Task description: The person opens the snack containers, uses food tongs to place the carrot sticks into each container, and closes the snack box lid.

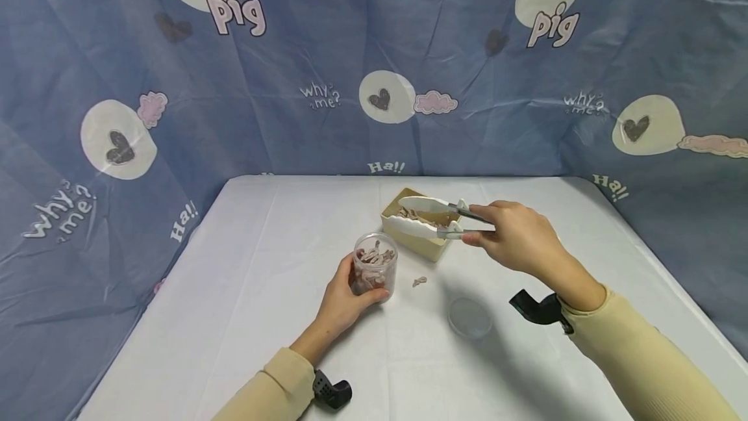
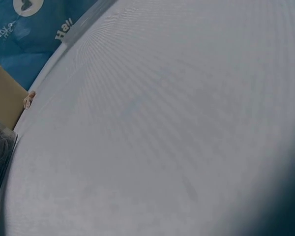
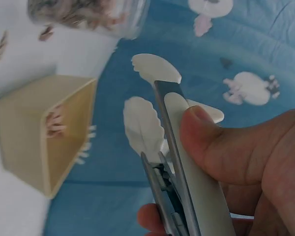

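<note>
My left hand (image 1: 345, 297) grips a clear round jar (image 1: 375, 278), its thumb across the near side. Inside the open jar lie many small pinkish-brown twisted pieces (image 1: 374, 255). In my right hand (image 1: 520, 236) is a pair of tongs (image 1: 411, 226) with white scalloped tips, held above a beige box (image 1: 417, 245). The tips stand apart, with nothing between them in the right wrist view. More of the twisted pieces (image 3: 55, 122) are in the box. The left wrist view catches only the jar's edge (image 2: 2, 167); the left hand is out of that frame.
A loose twisted piece (image 1: 419, 282) lies on the white table (image 1: 280, 265) between jar and box. Nearer to me, a clear round lid (image 1: 470, 318) lies flat. A blue printed cloth (image 1: 315, 135) hangs behind the table and along its sides.
</note>
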The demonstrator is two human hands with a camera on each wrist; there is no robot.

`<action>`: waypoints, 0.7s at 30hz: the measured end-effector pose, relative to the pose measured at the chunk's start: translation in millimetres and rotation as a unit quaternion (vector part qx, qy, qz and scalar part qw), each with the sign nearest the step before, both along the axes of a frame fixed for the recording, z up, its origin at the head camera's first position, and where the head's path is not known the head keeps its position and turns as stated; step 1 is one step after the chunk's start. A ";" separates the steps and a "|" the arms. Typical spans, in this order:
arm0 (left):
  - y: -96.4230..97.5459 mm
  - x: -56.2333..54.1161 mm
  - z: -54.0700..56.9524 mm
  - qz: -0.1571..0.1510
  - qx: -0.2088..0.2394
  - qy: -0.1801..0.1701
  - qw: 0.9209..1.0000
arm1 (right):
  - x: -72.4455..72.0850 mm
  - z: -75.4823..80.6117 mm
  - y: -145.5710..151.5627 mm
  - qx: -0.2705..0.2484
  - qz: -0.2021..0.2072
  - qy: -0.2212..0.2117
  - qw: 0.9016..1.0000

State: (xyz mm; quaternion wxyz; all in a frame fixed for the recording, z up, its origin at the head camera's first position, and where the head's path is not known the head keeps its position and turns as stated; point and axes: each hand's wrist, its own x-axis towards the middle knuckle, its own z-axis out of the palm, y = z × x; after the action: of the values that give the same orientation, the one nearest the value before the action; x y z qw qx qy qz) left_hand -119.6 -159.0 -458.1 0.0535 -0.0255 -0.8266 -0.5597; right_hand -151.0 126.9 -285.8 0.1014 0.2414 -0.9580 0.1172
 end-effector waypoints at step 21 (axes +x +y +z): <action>-0.4 0.3 -0.6 0.002 -0.002 0.001 1.000 | -65.1 -39.7 -15.9 0.075 -0.086 -0.099 0.989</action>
State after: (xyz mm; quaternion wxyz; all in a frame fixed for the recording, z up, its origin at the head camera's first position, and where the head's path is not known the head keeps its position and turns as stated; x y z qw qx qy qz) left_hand -119.3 -159.5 -458.7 0.0553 -0.0246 -0.8274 -0.5583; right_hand -216.1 111.0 -325.5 -0.0030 0.1524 -0.9865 0.0598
